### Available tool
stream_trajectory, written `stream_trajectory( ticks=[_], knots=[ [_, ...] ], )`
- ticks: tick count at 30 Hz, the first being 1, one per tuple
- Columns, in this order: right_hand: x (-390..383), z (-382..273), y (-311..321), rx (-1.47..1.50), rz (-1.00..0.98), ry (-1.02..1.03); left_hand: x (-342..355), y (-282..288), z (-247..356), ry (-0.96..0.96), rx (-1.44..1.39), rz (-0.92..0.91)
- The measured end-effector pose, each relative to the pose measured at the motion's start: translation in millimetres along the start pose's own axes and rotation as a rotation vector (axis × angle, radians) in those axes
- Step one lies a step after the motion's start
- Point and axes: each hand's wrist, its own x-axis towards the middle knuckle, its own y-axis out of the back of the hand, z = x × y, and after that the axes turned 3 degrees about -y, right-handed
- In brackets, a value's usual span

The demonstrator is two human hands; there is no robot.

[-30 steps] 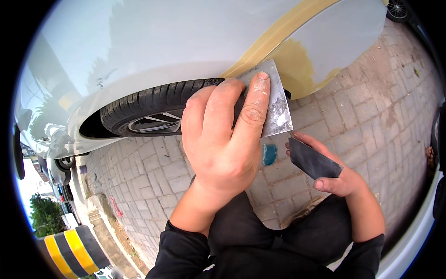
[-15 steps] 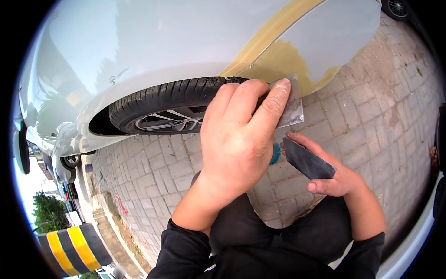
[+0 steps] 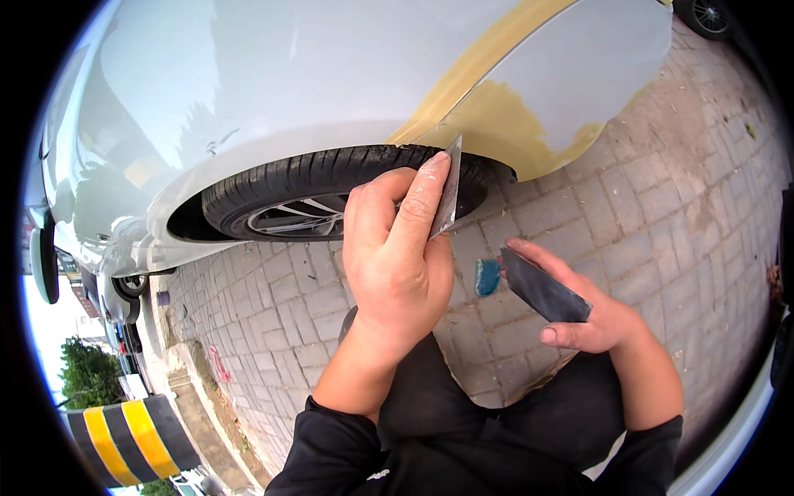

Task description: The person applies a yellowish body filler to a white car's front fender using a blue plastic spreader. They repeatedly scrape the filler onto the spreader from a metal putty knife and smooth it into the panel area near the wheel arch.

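Observation:
Between its thumb and fingers, my left hand [image 3: 397, 256] pinches a thin, smudged metal scraper [image 3: 449, 194], turned almost edge-on, in front of the wheel. Whitish residue marks the finger lying along it. Lower and to the right, my right hand [image 3: 616, 318] holds a dark grey flat piece [image 3: 546, 287] between thumb and fingers; its exact kind is unclear. Beyond the scraper, yellow filler [image 3: 504, 116] covers a strip and a patch on the lower body panel of the white car [image 3: 306, 74]. My left hand partly hides the tire [image 3: 289, 175].
A teal object [image 3: 488, 278] lies on the brick paving [image 3: 612, 207] between my hands. A black-and-yellow striped post [image 3: 132, 442] stands at lower left beside a curb [image 3: 198, 405]. Another car's wheel [image 3: 709, 16] shows at the far right corner.
My left hand has moved left with the scraper, which has turned from face-on to nearly edge-on. More of the tire and the teal object now shows. My right hand is nearly still.

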Motion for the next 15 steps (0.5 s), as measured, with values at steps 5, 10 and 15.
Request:
stream_trajectory(
  ticks=[5,10,15],
  knots=[
    [-1.2,0.6,-0.6,0.127,0.031,0.034,-15.2,1.1,16.0,0.361,-0.790,-0.280],
    [1.4,-2.1,-0.4,0.211,0.020,0.044,-24.6,-10.0,10.6,0.308,-0.738,-0.261],
    [1.1,1.6,-2.9,0.246,0.118,0.058,-26.8,-10.5,15.1,0.577,-1.060,-0.309]
  ],
)
